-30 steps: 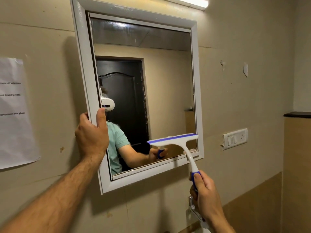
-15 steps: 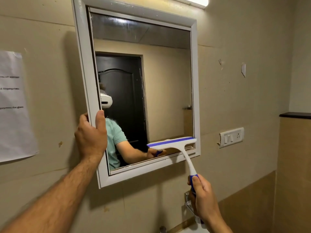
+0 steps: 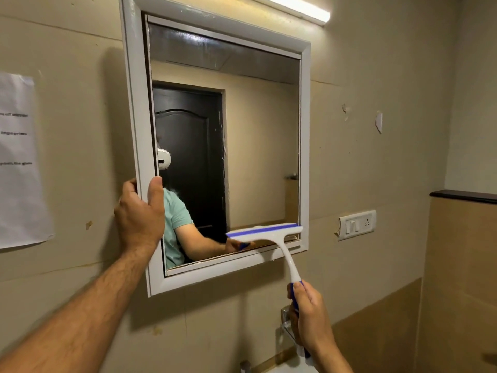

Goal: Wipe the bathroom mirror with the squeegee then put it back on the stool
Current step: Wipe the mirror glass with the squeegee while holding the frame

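1. A person's right hand (image 3: 313, 323) grips the blue lower end of a white squeegee (image 3: 269, 234), fingers curled round the handle, below the mirror's lower right corner.
2. The squeegee's blade, edged with a blue strip, lies nearly level against the glass of the bathroom mirror (image 3: 258, 146) at its bottom right, the blade's right end at the inner edge of the white frame (image 3: 134, 103); the curved white neck crosses the frame's bottom rail on its way down to the hand.
3. The left hand (image 3: 139, 214) holds the frame's left side near the lower left corner, thumb pressed on the front face and fingers wrapped behind the outer edge; the bare forearm runs down to the lower left of the view.
4. The glass reflects a dark panelled door (image 3: 188, 162), a beige wall, part of a pale green short-sleeved shirt and an arm holding the reflected squeegee handle.
5. A lit tube light (image 3: 293, 8) is fixed to the wall above the mirror's top right corner.
6. A sheet of printed paper (image 3: 18, 162) hangs on the wall to the left of the mirror; its text is too blurred to read.
7. A white switch and socket plate (image 3: 356, 224) sits on the wall to the right of the mirror's lower right corner.
8. A chrome tap fitting (image 3: 286, 321) shows on the wall below the mirror, partly behind the right hand.
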A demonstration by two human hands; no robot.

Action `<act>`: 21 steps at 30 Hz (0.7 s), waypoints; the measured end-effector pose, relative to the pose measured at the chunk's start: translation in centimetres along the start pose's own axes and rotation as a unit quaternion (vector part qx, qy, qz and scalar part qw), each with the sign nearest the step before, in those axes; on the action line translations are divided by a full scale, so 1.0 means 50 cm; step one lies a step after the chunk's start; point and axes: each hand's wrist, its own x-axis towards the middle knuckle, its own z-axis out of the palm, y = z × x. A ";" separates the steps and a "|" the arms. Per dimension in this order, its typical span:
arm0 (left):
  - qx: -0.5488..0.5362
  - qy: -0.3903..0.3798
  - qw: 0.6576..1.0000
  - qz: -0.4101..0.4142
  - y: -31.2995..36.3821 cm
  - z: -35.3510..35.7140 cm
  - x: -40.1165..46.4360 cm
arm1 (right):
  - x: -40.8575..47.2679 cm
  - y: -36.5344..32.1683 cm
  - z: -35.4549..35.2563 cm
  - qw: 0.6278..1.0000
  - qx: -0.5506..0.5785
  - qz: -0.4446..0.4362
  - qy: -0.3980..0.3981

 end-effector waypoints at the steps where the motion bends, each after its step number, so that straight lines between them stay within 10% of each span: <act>1: 0.000 -0.001 1.000 -0.001 0.000 0.000 0.000 | -0.007 0.009 -0.002 1.000 -0.004 0.003 0.001; 21: -0.005 -0.008 1.000 0.000 0.004 -0.006 -0.009 | -0.015 0.017 0.012 0.999 -0.012 0.004 0.030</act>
